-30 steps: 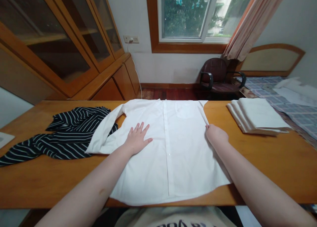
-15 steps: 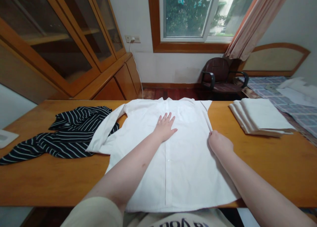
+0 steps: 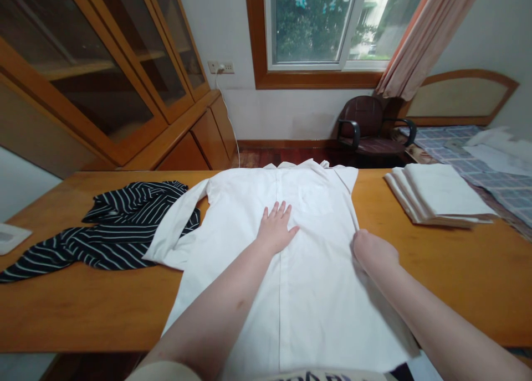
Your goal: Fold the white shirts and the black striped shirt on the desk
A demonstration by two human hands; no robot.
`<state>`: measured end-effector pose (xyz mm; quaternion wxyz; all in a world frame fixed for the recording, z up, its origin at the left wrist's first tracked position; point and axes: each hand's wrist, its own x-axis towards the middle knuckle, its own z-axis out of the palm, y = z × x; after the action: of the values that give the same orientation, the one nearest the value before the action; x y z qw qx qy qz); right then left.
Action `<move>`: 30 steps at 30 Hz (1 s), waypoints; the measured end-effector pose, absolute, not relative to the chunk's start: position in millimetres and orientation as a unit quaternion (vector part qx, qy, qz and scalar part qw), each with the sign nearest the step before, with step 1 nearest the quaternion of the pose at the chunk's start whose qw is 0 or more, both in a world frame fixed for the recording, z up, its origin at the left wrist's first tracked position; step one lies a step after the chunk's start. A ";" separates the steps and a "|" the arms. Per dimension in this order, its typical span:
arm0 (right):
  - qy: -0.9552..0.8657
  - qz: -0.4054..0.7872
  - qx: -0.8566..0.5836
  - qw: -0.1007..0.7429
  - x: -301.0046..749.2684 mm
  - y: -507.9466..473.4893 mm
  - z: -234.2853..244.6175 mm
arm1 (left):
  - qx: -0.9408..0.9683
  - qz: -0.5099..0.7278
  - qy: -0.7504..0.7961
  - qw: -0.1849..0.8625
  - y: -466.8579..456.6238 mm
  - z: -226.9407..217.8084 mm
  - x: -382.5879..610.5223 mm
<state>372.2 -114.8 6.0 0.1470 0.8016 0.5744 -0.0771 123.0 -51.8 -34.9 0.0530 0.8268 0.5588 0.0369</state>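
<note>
A white button-front shirt (image 3: 236, 226) lies spread on the wooden table (image 3: 103, 309), its collar end at the far edge and its hem at my body. Flat on the shirt's middle, beside the button strip, rests my left hand (image 3: 275, 230) with fingers spread. My right hand (image 3: 374, 249) is closed on the shirt's right side edge, pinching the cloth. The shirt's left sleeve bends down over a black-and-white striped garment (image 3: 124, 231). The fingertips of my right hand are mostly hidden.
To the right sits a stack of folded white cloth (image 3: 440, 195). A white object (image 3: 12, 238) is at the left table edge. Beyond the table are a glass-door cabinet (image 3: 124, 93), a brown armchair (image 3: 368, 126) and a bed (image 3: 490, 154).
The shirt and both hands have shifted slightly toward my body, and its hem now runs past the near table edge. My right hand keeps its grip on the side edge.
</note>
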 end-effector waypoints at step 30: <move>0.747 -0.049 0.663 0.000 319.6 -54.8 -30.1 | 0.814 0.021 0.579 0.055 -102.1 -32.7 122.4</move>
<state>319.6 -54.8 -30.1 -0.0002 0.6631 0.7469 -0.0491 122.4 -102.1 -32.7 0.0553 0.8135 0.5785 0.0210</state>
